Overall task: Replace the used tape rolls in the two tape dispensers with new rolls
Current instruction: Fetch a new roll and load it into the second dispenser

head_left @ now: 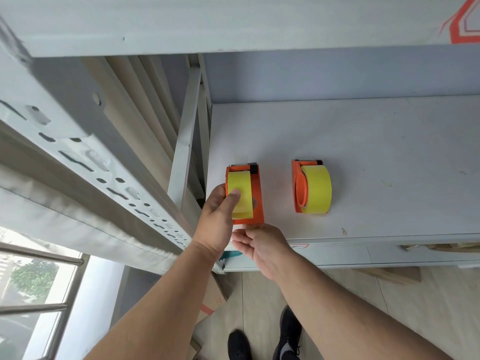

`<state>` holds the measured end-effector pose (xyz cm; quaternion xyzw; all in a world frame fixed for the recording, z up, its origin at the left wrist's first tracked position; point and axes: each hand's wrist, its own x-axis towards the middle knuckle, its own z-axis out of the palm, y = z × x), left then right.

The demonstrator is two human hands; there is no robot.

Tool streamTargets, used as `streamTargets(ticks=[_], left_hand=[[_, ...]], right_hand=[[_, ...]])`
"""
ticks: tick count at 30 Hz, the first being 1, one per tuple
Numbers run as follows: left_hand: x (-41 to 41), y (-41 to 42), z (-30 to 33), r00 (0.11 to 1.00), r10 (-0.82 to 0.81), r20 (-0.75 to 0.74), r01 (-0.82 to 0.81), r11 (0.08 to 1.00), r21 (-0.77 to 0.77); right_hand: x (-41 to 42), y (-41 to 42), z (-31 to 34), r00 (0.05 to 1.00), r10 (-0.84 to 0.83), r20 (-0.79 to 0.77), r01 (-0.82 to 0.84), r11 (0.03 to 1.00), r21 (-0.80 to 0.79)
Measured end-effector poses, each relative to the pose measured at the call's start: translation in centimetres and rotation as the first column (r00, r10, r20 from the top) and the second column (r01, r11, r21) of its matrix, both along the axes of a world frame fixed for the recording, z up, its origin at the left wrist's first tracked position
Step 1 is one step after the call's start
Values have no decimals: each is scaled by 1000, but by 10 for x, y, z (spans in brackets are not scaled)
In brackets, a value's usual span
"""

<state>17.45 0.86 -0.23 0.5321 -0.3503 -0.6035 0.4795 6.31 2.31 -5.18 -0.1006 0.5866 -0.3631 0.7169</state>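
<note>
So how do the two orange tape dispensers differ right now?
The left dispenser is gripped by the left hand, thumb on its yellow roll; the right dispenser stands alone, untouched. The left one sits at the shelf edge, the right one further in. Both are orange with yellow tape.

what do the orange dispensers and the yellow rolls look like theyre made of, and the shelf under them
The two orange tape dispensers look like moulded plastic: uniform colour, matte with a soft sheen, and crisp edges. The yellow tape rolls appear to be glossy plastic film tape, smooth and faintly translucent at the edges. The pale grey shelf is matte and scuffed, probably painted or laminated board; which one is unclear.
</note>
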Motion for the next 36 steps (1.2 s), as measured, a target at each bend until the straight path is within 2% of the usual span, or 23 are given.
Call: streamTargets(ticks=[3,7,15,24,26,30,34,36], left_hand=[[0,1,-1,1000,9,-23,-8,1000,8],[-1,1,-1,999,15,-47,-15,1000,11],[2,-2,-10,1000,-4,28,4,1000,17],[1,-3,-20,998,-21,59,19,999,37],[0,-3,-22,998,-15,64,11,999,49],[-2,-6,-27,999,10,34,-13,997,79],[-3,-11,-32,999,10,44,-15,994,105],[-4,-12,-33,998,-10,65,3,994,106]], right_hand=[[3,-3,2,1000,24,-7,-24,999,-41],[6,-6,-1,999,-23,-48,21,999,-42],[0,-2,-5,988,-56,-141,58,998,15],[3,-6,0,980,-37,-194,35,999,-16],[5,-8,-5,967,-17,-253,12,1000,-18],[6,-12,-9,903,86,-420,-107,994,-26],[12,-15,-6,782,197,-592,-235,972,14],[11,-16,-3,688,223,-691,-285,958,25]])
